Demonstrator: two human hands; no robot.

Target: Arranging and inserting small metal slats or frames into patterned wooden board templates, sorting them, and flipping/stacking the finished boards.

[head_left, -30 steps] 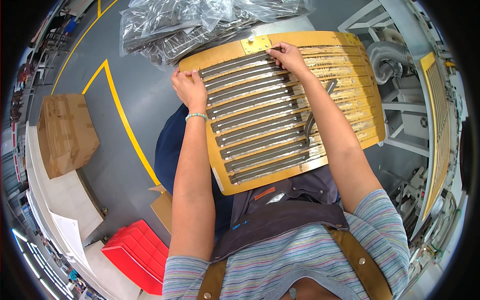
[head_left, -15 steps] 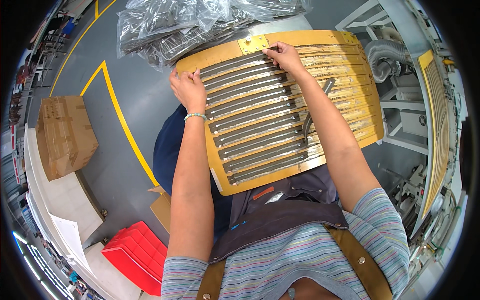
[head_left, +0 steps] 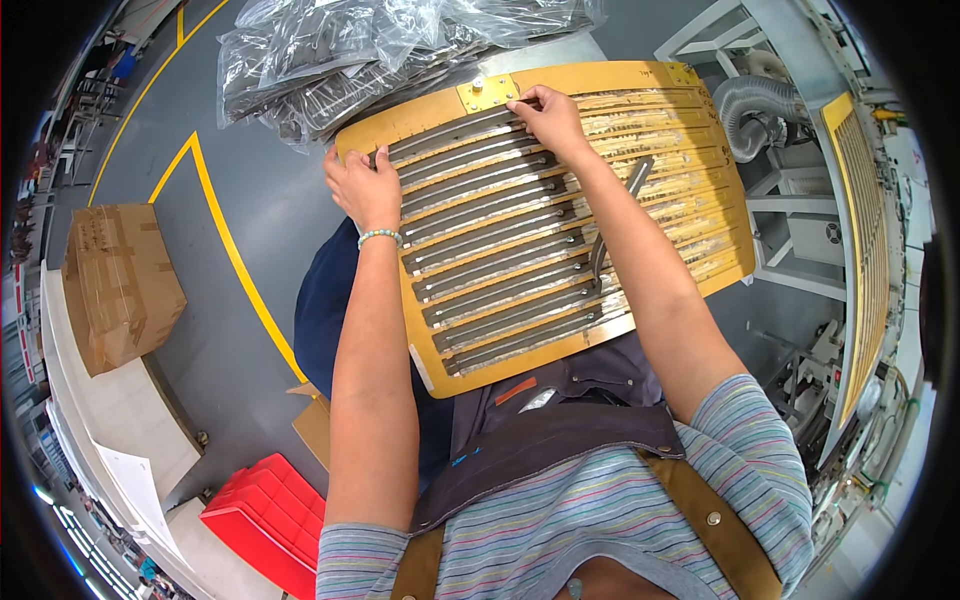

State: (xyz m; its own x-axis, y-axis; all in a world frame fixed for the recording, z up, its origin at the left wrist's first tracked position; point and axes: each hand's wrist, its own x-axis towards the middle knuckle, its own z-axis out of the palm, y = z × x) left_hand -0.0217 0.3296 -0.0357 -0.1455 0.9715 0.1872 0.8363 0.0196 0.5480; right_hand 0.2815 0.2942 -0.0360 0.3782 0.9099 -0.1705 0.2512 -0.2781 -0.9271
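Seating a long dark metal strip in the slotted yellow board

Left hand presses one end, right hand pinches the other; best eased in level, both ends together.

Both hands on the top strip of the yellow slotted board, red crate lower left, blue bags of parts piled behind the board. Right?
Not quite. The head view shows the bags behind the yellow slotted board are clear plastic, not blue. The rest holds: left hand and right hand are on the top strip, red crate lower left.
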